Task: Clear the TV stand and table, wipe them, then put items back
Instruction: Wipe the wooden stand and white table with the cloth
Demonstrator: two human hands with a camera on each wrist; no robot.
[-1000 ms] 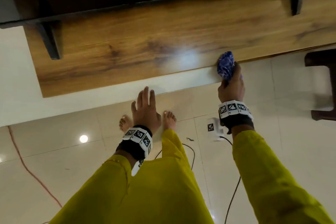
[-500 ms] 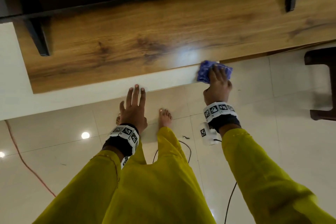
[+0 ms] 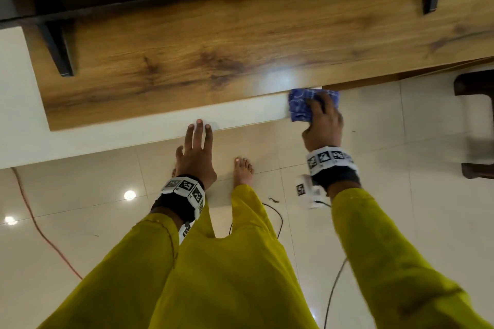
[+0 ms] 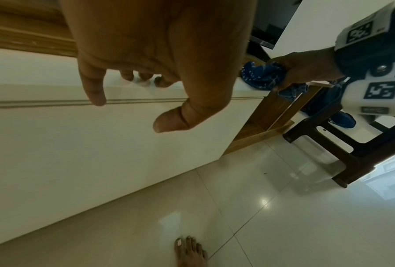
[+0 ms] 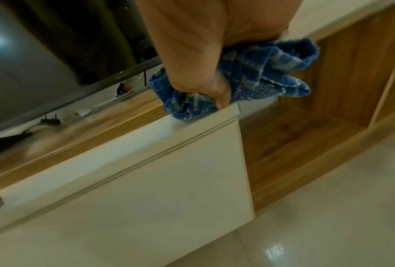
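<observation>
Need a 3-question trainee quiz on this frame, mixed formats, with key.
1. True or false: the left hand grips the cloth.
2. The cloth sits at: A) the stand's wooden top, centre; B) the right end of the stand's white front edge; C) the floor.
3. Fill in: the left hand's fingertips touch the stand's white front ____.

Key: 1 false, the right hand holds it; 2 B; 3 edge.
</observation>
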